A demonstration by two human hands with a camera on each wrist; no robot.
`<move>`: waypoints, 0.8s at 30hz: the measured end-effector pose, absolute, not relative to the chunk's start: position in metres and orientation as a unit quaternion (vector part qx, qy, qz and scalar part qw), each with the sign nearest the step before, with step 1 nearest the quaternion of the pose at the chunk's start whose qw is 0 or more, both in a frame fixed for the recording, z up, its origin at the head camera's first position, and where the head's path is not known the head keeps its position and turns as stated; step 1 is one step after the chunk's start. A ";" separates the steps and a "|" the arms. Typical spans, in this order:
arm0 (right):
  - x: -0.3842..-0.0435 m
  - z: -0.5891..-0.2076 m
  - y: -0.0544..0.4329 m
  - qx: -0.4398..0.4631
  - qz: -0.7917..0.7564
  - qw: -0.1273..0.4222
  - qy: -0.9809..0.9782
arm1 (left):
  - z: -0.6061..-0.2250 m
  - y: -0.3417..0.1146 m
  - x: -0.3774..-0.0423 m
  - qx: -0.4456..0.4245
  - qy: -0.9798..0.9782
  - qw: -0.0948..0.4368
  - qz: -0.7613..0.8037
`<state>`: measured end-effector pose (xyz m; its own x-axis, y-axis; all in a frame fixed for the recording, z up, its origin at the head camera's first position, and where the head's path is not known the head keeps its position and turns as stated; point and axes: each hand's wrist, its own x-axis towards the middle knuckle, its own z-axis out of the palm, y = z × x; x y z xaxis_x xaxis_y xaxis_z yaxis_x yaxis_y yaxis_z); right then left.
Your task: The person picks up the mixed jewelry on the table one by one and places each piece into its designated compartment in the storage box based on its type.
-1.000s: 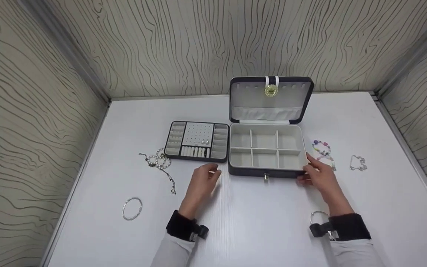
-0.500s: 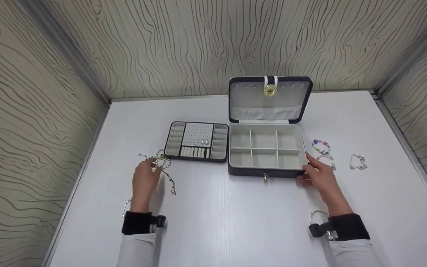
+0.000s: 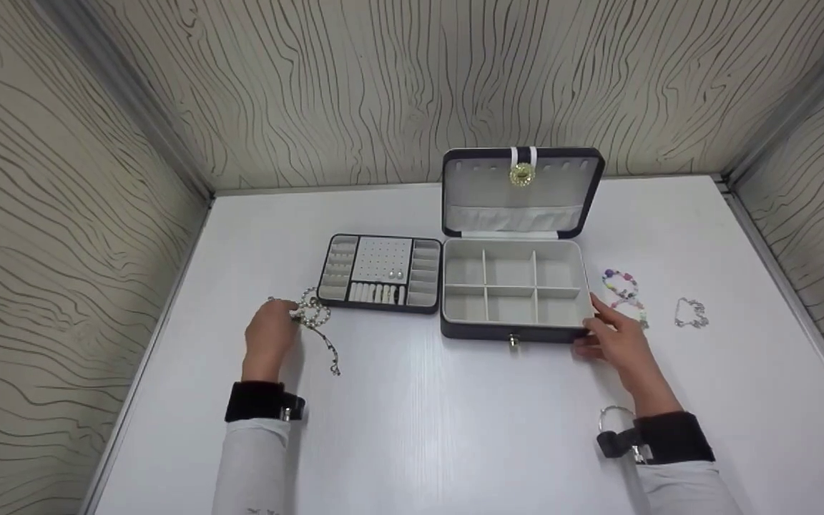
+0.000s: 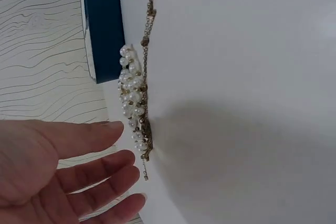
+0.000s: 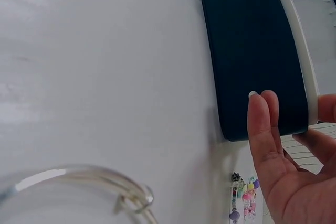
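In the head view my left hand (image 3: 270,336) is at the left end of a pearl bracelet (image 4: 133,95) and a thin beaded chain (image 4: 146,51) lying together. Its fingers are parted and loosely bent in the left wrist view, the thumb tip close to the pearls, holding nothing. My right hand (image 3: 623,345) holds the front right corner of a dark blue jewelry box (image 3: 480,332), thumb at the pale rim and fingertips against the front wall (image 5: 257,40). The box's lid (image 3: 523,193) stands raised, and its several compartments are bare.
Left of the box lies a jewelry tray (image 3: 382,254) with pearl earrings and rings. Colorful bead bracelets (image 3: 621,285) and a silver charm bracelet (image 3: 691,313) lie to the right. A silver bangle (image 3: 606,410) sits by the right wrist. Patterned walls enclose the table's back and sides.
My left hand has moved left from below the tray to the pearl bracelet, then slightly farther left and away. My right hand has stayed on the box corner.
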<state>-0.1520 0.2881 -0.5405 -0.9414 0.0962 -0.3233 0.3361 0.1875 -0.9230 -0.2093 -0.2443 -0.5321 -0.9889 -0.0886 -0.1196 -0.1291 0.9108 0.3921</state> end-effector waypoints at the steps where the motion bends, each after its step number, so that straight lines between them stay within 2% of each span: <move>1: -0.152 -0.541 0.288 0.141 -0.623 0.096 0.763 | -0.533 -0.243 -0.211 -0.052 0.978 0.054 0.196; 9: -0.152 -0.541 0.289 0.141 -0.626 0.092 0.762 | -0.538 -0.234 -0.214 -0.042 0.981 0.079 0.172; 24: -0.152 -0.541 0.288 0.148 -0.610 0.094 0.773 | -0.529 -0.235 -0.187 -0.050 0.977 0.127 0.164</move>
<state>-0.1523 0.2879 -0.5406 -0.9385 0.1135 -0.3260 0.3434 0.2114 -0.9151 -0.1869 -0.2352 -0.5286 -0.9625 -0.0568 -0.2654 -0.1404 0.9411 0.3075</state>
